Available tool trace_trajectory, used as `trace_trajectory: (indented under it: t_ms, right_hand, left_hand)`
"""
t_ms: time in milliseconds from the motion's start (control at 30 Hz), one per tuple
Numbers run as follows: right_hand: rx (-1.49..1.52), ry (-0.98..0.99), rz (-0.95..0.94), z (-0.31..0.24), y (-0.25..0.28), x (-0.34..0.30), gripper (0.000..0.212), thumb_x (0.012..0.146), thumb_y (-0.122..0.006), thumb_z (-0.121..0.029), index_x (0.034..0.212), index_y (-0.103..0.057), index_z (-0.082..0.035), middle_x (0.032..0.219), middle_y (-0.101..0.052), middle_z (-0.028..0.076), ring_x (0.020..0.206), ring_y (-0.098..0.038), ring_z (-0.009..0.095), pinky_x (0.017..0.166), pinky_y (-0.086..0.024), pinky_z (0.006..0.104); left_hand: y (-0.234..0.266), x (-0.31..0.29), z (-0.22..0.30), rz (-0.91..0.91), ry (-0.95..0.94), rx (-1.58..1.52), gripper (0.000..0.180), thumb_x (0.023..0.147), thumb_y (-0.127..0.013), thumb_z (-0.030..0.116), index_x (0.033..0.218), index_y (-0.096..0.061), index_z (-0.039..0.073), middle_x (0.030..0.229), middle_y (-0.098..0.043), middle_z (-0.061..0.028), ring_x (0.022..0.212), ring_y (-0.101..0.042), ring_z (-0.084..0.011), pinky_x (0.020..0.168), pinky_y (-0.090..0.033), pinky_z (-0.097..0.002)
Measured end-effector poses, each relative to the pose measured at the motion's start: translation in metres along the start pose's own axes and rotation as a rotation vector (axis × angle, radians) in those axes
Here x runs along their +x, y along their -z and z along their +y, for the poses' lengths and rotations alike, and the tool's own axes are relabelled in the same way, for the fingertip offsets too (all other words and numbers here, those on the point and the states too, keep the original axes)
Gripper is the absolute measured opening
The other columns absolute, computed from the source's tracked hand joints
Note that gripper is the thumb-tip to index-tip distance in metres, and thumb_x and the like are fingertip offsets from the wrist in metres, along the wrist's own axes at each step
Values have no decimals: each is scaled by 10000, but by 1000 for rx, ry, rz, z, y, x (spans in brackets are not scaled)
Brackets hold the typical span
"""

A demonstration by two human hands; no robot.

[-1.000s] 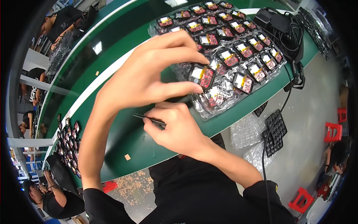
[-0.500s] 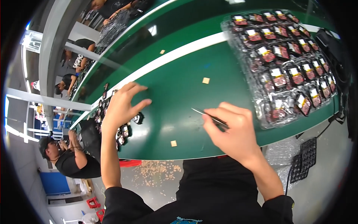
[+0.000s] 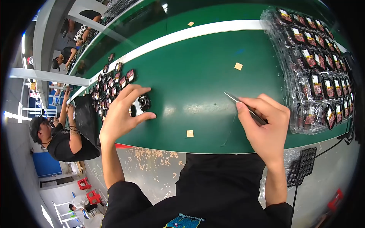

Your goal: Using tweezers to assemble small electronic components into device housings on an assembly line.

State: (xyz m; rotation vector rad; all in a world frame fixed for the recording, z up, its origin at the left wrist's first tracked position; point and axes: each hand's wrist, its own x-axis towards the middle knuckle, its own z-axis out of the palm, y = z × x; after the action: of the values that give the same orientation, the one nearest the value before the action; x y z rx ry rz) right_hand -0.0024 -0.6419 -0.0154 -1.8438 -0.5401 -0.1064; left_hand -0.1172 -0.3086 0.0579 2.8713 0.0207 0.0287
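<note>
2 bare hands over the green table (image 3: 194, 78): L hand (image 3: 123, 114) toward its left end, R hand (image 3: 270, 127) by the front edge, right of ctr. L thumb & fingers are spread wide, curved abt a dark module (image 3: 145, 102) that shows in the gap btwn them, just off the crowd at the left end. Can't tell if the fingertips touch it. R hand has a narrow pinch, thumb vs. fingers, on dark tweezers (image 3: 255, 116); the pale tip points to the far left, well apart from the module.

Left end, running to the far left corner: a loose cluster of modules (image 3: 114, 81), approx. black w/ red & white parts. Right end: stacked clear plastic trays (image 3: 279, 64), w/ rows of similar units (image 3: 316, 89), white/yellow/red inside black frames. 1 tan square (image 3: 190, 133) nr the front edge, ctr; 1 more (image 3: 238, 66) farther back, btwn hands & trays. White strip (image 3: 171, 38) runs lengthwise toward the far edge.

Past the left end: 1 co-worker (image 3: 62, 140), dark cap & top. Floor below the front edge: tan bits (image 3: 156, 157); off its right part, dark gridded trays (image 3: 303, 167).
</note>
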Motion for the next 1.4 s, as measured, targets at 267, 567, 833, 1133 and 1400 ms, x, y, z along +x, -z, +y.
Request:
trace_trajectory:
  t_ms: [267, 567, 833, 1133, 1400]
  right_hand:
    - [-20, 24, -29, -1, 1, 0, 68, 897, -823, 12, 962, -808, 26, 677, -610, 41, 532, -540, 92, 497, -371, 285]
    - [-37, 11, -23, 1, 2, -1, 67, 905, -818, 10, 967, -809, 34, 674, -604, 42, 543, -530, 83, 511, -363, 276]
    - [-5, -22, 21, 3, 0, 0, 99, 919, -829, 20, 1016, -834, 43, 701, -599, -4, 585, -485, 26, 532, -322, 244]
    - [45, -83, -46, 1, 5, 1, 116, 911, -812, 69, 1023, -840, 52, 753, -667, 17, 627, -576, 28, 557, -382, 204]
    - [-19, -30, -144, 4, 6, 3, 120, 823, -814, 83, 939, -829, 55, 672, -624, 16, 572, -523, 38, 526, -329, 221]
  left_hand:
    - [-20, -13, -5, 220, 30, -103, 308, 1008, -749, -3, 1316, -750, -8, 1174, -795, -156, 956, -794, -262, 857, -620, -336]
    - [-59, 53, 47, 301, -167, -253, 207, 994, -675, -34, 1166, -784, 5, 985, -783, -157, 788, -779, -266, 710, -628, -365]
    - [-84, 82, 66, 154, -423, -315, 248, 920, -783, -8, 1167, -801, 1, 874, -666, -91, 720, -630, -195, 635, -495, -330]
    - [-84, 77, 58, 109, -428, -405, 577, 719, -1009, 178, 1228, -799, 5, 1068, -701, -80, 809, -590, -177, 701, -490, -300]
    - [-83, 81, 53, -5, -493, -435, 591, 707, -994, 220, 1231, -820, 13, 887, -685, -18, 692, -487, -139, 642, -374, -290]
